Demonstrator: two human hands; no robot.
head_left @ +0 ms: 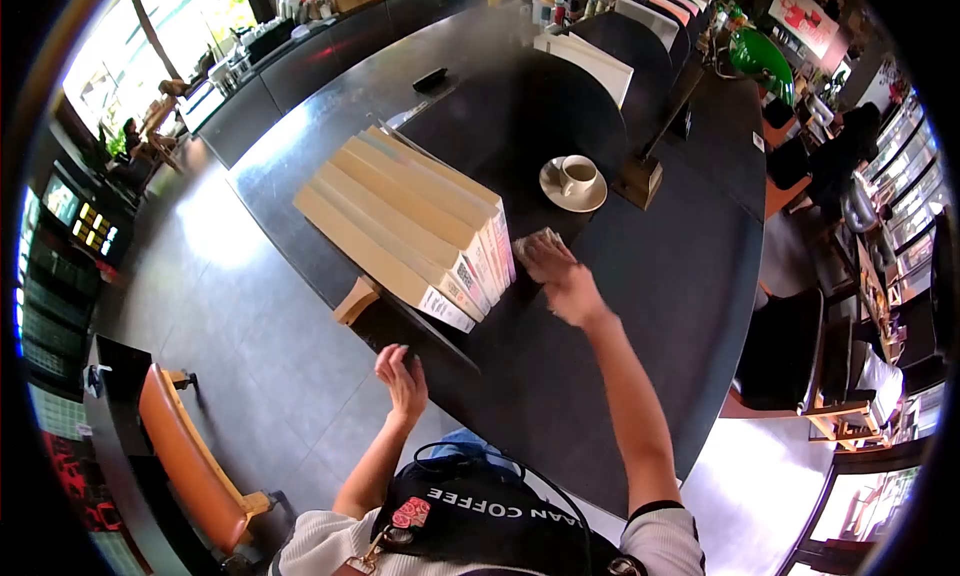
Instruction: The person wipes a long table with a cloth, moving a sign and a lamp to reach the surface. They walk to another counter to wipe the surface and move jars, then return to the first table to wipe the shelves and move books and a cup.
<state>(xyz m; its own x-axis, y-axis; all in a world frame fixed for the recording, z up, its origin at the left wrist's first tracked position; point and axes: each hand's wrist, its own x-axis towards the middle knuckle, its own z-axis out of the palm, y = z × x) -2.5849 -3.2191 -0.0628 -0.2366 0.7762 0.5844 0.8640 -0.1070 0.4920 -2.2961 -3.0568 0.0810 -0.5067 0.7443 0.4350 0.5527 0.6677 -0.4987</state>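
Observation:
My right hand (565,281) presses a crumpled greyish cloth (538,244) onto the dark tabletop (640,306), just right of a row of thick books. These books (410,216) stand side by side, their printed ends facing right. Above the cloth, a white cup (577,176) rests on its saucer (575,198). My left hand (403,381) hangs in the air off the table's near left edge, below the books, with its fingers loosely curled and nothing visible in them.
A wooden-based lamp (638,181) stands right of the cup. Farther back lie a small black object (430,80) and a white tray-like item (590,64). An orange chair (190,456) is at lower left; black chairs (780,351) stand at right.

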